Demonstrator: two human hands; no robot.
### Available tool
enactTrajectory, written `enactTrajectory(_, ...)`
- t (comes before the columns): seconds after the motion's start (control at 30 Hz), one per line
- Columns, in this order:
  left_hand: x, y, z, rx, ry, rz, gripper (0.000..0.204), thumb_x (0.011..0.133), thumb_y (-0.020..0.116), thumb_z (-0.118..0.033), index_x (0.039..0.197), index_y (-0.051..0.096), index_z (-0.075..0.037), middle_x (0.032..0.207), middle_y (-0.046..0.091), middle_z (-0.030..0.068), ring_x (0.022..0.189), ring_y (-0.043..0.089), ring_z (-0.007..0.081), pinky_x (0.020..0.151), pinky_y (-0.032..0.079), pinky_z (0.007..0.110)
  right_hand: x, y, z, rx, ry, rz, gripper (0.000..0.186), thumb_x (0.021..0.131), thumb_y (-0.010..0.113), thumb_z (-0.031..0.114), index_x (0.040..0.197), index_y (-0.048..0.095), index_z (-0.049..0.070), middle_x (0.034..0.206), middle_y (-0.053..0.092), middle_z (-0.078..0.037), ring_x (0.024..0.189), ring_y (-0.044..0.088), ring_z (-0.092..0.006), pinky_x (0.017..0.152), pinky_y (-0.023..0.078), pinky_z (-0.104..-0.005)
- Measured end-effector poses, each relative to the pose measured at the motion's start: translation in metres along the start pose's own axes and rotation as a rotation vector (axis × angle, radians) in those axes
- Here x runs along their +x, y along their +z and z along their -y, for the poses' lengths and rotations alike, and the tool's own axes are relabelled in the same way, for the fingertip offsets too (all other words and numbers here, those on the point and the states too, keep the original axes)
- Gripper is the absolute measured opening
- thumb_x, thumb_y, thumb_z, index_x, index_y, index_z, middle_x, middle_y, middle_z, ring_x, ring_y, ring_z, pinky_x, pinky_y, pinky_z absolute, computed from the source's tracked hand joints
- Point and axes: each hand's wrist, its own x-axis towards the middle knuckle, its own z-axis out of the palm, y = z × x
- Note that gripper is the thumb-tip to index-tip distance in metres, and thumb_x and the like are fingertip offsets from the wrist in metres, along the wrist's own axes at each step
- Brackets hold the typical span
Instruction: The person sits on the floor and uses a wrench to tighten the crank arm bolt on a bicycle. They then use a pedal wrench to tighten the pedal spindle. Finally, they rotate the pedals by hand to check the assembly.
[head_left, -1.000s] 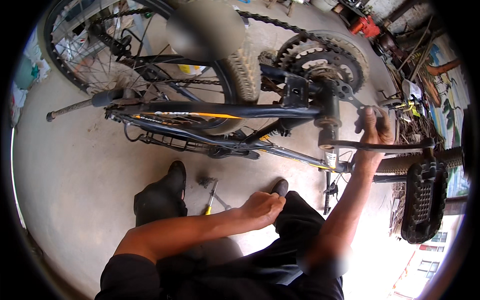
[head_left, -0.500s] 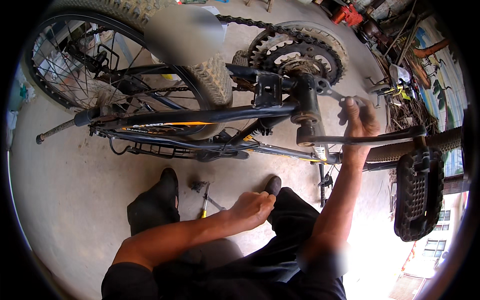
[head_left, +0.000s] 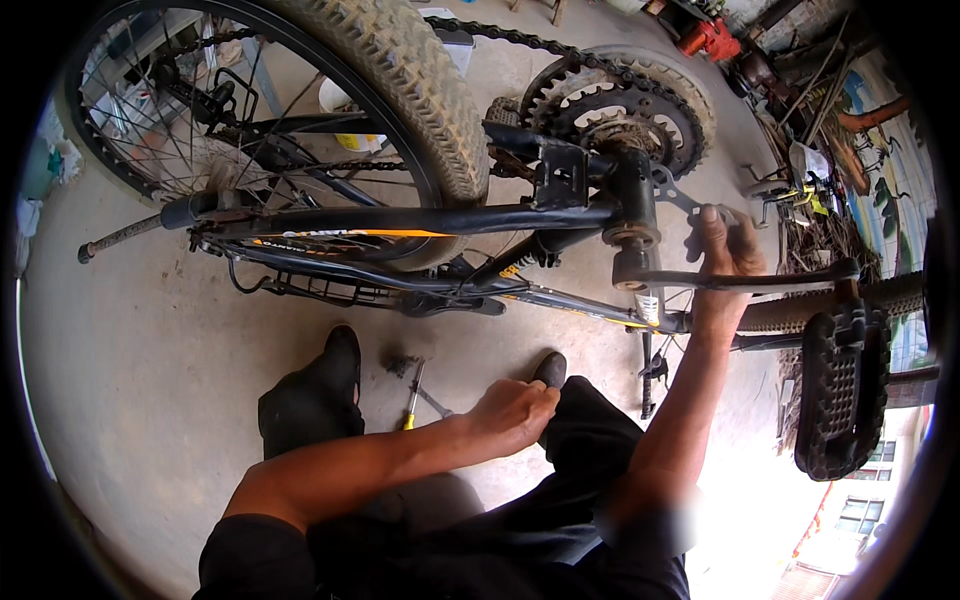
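An upturned black bicycle frame point(head_left: 420, 220) with orange stripes stretches across the upper view. My right hand point(head_left: 728, 245) reaches up behind the crank arm point(head_left: 750, 281) and grips a flat metal wrench point(head_left: 678, 196). The wrench's far end meets the bottom bracket shell point(head_left: 631, 195) on the side by the chainrings point(head_left: 625, 115). A black pedal point(head_left: 842, 395) hangs from the crank's outer end. Over my right leg, by the shoe, my left hand point(head_left: 512, 414) is closed in a fist. Anything inside it is hidden.
The muddy rear wheel point(head_left: 400, 85) stands at upper left, and a chain point(head_left: 500, 38) runs to the chainrings. On the floor between my feet lie a yellow-handled screwdriver point(head_left: 412, 405) and a dark greasy clump point(head_left: 401, 365). Sticks and scrap point(head_left: 825, 180) line the right wall.
The bicycle and my right hand appear slightly farther right and lower as the view shifts. The wrench stays in my right hand at the bottom bracket; my left fist keeps its place.
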Motion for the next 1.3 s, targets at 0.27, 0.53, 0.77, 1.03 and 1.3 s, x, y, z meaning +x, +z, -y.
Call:
enactTrajectory(0.27, 0.000, 0.005, -0.001, -0.023, -0.083, 0.026, 0.026, 0.093, 0.054, -0.018, 0.073, 0.057, -0.003, 0.070, 0.061, 0.0156, 0.064, 0.061, 0.0354, 0.057, 0.049, 0.045, 0.001, 0.002, 0.012, 0.070, -0.016, -0.032, 0.022, 0.088, 0.069, 0.021, 0.093, 0.066, -0.001, 0.066, 0.060, -0.003, 0.056, 0.050, -0.0083, 0.051, 0.037, -0.0220)
enactTrajectory(0.53, 0.001, 0.007, 0.002, -0.034, -0.035, 0.056, 0.009, 0.079, 0.054, -0.003, 0.085, 0.054, 0.004, 0.070, 0.059, 0.0205, 0.062, 0.062, 0.0361, 0.053, 0.049, 0.044, -0.003, 0.000, -0.002, 0.011, 0.031, 0.017, 0.020, 0.086, 0.072, 0.019, 0.093, 0.067, 0.001, 0.066, 0.060, -0.002, 0.055, 0.050, -0.0068, 0.050, 0.037, -0.0206)
enactTrajectory(0.77, 0.001, 0.002, -0.002, -0.020, -0.082, 0.070, 0.015, 0.088, 0.052, -0.012, 0.078, 0.055, -0.001, 0.071, 0.060, 0.0170, 0.066, 0.062, 0.0353, 0.056, 0.049, 0.045, 0.000, -0.006, 0.013, -0.035, 0.116, 0.127, 0.020, 0.085, 0.073, 0.019, 0.092, 0.068, 0.001, 0.064, 0.059, -0.001, 0.052, 0.047, -0.0062, 0.047, 0.034, -0.0201)
enactTrajectory(1.03, 0.000, 0.007, 0.002, 0.015, -0.059, 0.026, 0.027, 0.094, 0.051, -0.019, 0.072, 0.055, -0.004, 0.068, 0.059, 0.0158, 0.064, 0.061, 0.0354, 0.056, 0.049, 0.045, -0.001, -0.003, 0.029, -0.050, -0.041, -0.007, 0.023, 0.084, 0.075, 0.020, 0.093, 0.068, 0.000, 0.061, 0.057, -0.001, 0.051, 0.046, -0.0045, 0.047, 0.030, -0.0190)
enactTrajectory(1.3, 0.000, 0.003, 0.000, 0.020, -0.050, 0.021, 0.028, 0.094, 0.053, -0.020, 0.072, 0.055, -0.002, 0.066, 0.058, 0.0170, 0.062, 0.061, 0.0367, 0.054, 0.048, 0.046, -0.005, 0.004, 0.028, -0.040, -0.070, -0.023, 0.023, 0.086, 0.072, 0.018, 0.095, 0.066, -0.002, 0.064, 0.058, -0.002, 0.055, 0.048, -0.0054, 0.050, 0.032, -0.0196)
